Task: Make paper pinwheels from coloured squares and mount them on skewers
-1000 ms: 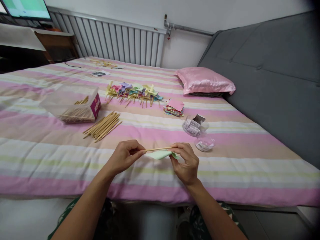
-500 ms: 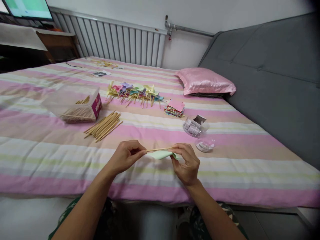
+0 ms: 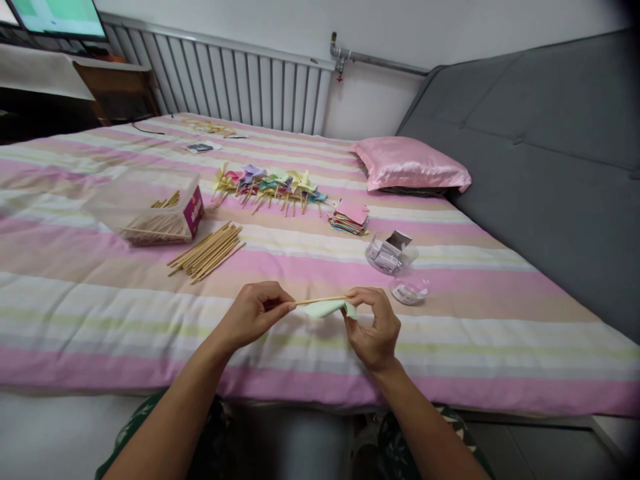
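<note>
Low in the frame's centre, the left hand [image 3: 253,313] pinches a wooden stick [image 3: 320,300] while the right hand [image 3: 373,327] grips pale green paper [image 3: 325,309] at its tip. Finished pinwheels [image 3: 267,183] lie mid-frame on the bed [image 3: 500,320]; loose sticks [image 3: 207,250] and paper squares [image 3: 350,217] remain.
</note>
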Available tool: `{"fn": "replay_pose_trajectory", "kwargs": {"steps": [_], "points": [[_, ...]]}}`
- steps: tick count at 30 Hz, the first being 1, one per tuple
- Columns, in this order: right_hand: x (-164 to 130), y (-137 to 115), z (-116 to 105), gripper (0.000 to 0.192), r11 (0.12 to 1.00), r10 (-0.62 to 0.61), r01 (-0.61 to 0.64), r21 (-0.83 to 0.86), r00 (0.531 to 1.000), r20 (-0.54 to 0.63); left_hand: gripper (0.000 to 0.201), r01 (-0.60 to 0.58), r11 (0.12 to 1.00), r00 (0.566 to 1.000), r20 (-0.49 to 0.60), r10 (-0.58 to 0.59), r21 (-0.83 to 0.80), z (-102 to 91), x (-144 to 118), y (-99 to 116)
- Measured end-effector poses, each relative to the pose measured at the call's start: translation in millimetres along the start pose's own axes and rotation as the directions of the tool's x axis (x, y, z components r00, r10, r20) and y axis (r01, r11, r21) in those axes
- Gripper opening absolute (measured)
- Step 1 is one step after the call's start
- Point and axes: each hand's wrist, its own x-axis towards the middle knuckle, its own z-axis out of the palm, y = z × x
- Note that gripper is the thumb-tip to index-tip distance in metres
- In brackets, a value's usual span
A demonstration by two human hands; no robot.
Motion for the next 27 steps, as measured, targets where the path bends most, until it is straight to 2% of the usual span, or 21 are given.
{"fn": "replay_pose_trajectory", "kwargs": {"steps": [4,12,18,27], "points": [[-2.6,2.5,1.0,0.020,0.998,0.061,-0.061,-0.014,0.998,-0.010,0.019,0.014,1.000,1.000,0.002,-0.014,-0.008,0.8,0.2,0.8],[1.7,5.3,-3.1,0.022,0.988,-0.024,0.024,-0.151,1.000,0.000,0.019,0.031,0.999,0.999,0.032,-0.030,-0.030,3.5,1.0,3.2],[1.6,5.9,-3.4,0.023,0.989,0.017,-0.016,-0.147,1.000,0.006,0.021,0.071,0.996,0.997,0.046,-0.069,-0.051,6.0,1.1,3.5],[6.7,11.8,-4.0,0.023,0.985,0.078,-0.071,-0.159,0.996,0.039,0.030,0.220,0.960,0.971,0.130,-0.200,-0.172,15.1,4.1,2.5]]}}
